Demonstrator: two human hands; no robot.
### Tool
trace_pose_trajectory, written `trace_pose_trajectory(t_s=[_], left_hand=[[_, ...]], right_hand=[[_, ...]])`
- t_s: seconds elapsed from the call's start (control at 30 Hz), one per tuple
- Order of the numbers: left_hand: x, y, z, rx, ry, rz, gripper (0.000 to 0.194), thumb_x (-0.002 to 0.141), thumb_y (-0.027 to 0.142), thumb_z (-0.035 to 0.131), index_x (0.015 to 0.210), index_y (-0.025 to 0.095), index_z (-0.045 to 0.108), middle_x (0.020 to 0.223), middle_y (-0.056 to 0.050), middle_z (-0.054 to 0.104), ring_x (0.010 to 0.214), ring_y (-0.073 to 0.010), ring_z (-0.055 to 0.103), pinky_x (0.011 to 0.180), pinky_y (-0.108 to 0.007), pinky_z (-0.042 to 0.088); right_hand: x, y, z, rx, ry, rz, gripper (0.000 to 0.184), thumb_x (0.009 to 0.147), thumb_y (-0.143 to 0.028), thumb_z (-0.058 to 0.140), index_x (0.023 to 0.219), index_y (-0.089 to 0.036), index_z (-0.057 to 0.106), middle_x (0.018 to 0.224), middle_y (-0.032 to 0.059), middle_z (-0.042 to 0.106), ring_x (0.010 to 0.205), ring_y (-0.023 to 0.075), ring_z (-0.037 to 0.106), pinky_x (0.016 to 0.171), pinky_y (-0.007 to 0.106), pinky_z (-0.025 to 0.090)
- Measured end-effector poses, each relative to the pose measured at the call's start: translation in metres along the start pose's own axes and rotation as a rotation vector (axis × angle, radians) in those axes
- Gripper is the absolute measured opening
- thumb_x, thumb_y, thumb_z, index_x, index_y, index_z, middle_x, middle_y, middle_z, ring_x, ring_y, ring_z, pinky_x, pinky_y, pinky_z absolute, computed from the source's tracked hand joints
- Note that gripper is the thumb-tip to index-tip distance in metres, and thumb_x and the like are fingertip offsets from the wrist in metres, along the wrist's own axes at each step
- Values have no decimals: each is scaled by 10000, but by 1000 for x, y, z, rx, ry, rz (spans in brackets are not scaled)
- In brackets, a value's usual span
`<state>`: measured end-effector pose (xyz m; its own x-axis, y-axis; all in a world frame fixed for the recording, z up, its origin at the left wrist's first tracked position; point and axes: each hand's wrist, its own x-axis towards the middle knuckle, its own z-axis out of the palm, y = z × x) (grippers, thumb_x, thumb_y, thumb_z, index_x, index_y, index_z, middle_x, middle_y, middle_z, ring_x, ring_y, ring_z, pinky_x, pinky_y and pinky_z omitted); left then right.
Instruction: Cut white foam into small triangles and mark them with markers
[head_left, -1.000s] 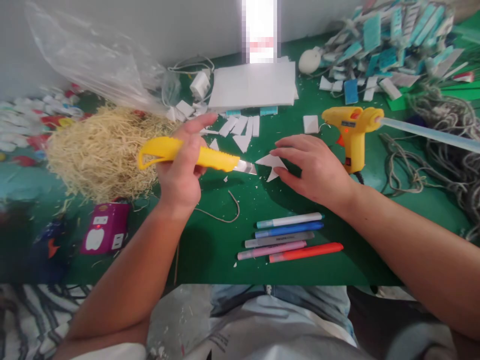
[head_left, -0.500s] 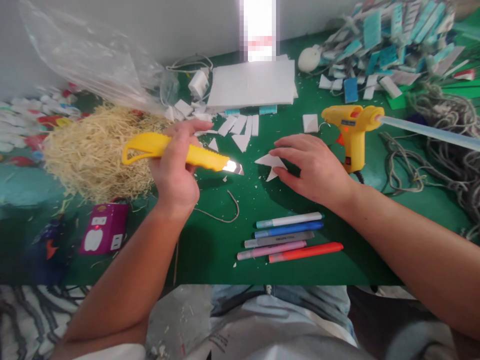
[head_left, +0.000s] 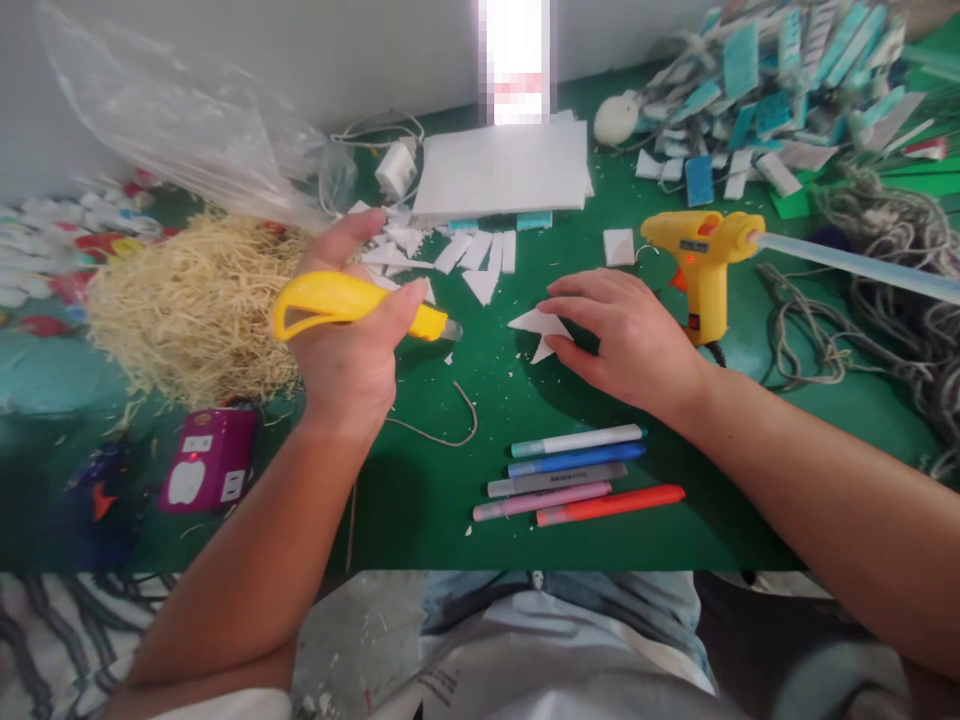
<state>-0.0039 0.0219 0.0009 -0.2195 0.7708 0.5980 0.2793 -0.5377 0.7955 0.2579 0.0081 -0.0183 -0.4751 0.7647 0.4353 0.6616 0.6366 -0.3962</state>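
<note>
My left hand (head_left: 349, 340) is closed round a yellow utility knife (head_left: 330, 300), thumb along its top. Only a short bit of blade shows at the knife's front end, pointing right. Across from it, my right hand (head_left: 622, 325) pinches a white, pointed foam piece (head_left: 540, 325) on the green table. Part of that piece is hidden under the fingers. Several white foam offcuts (head_left: 480, 285) lie beyond the two hands, with small crumbs scattered between them.
A yellow glue gun (head_left: 705, 265) stands right of my right hand. Several markers (head_left: 577, 460) lie in front. Wood-fibre straw (head_left: 202, 310) and a purple power block (head_left: 208, 460) are at left. White foam sheets (head_left: 502, 170) lie behind; grey cord (head_left: 877, 290) is at right.
The knife has drawn back to the left and its blade shows much shorter. My left thumb now lies along the knife's top. My right hand and the foam piece have stayed put.
</note>
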Motion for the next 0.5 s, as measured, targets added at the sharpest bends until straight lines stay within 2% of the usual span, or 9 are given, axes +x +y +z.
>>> trace_pose_trajectory(t_s=[0.1,0.17,0.23,0.33,0.43,0.5], left_hand=[[1,0,-6,159,27,161,327,771,459,894,1004,249,799,680,53,497,578,-111,378,538,-264,390],[2,4,-11,353,18,317,227,850,441,807,942,234,803,733,23,623,612,-133,490,616,-302,475],[4,11,-16,471,-72,536,188,877,418,739,863,236,786,784,-9,684,706,-181,614,698,-353,522],[4,20,-18,491,-274,658,118,933,317,681,995,277,773,954,-31,755,879,-232,714,804,-395,556],[1,21,-16,588,-558,669,216,1014,237,621,1196,280,729,856,-4,749,748,-208,698,713,-348,521],[-2,17,-15,735,-719,617,245,1026,219,596,1233,257,719,821,-10,745,731,-220,703,694,-344,498]], right_hand=[[0,0,1,2,14,-17,260,972,-275,609,1116,-179,803,1195,162,803,1118,330,741,985,522,564],[-1,1,1,4,8,-18,260,967,-267,609,1120,-179,801,1198,163,801,1118,329,740,989,521,563],[-1,1,1,3,-6,-10,256,961,-266,613,1123,-191,797,1208,155,799,1124,328,738,992,519,562],[-1,1,1,-8,-9,-16,269,968,-270,601,1131,-181,797,1211,156,799,1130,329,741,987,507,569],[-1,1,0,-18,-11,-24,280,969,-264,601,1137,-163,802,1199,162,802,1118,332,748,978,505,580],[-1,0,-1,-10,-23,-11,274,961,-253,614,1142,-173,804,1211,160,799,1124,338,746,984,523,587]])
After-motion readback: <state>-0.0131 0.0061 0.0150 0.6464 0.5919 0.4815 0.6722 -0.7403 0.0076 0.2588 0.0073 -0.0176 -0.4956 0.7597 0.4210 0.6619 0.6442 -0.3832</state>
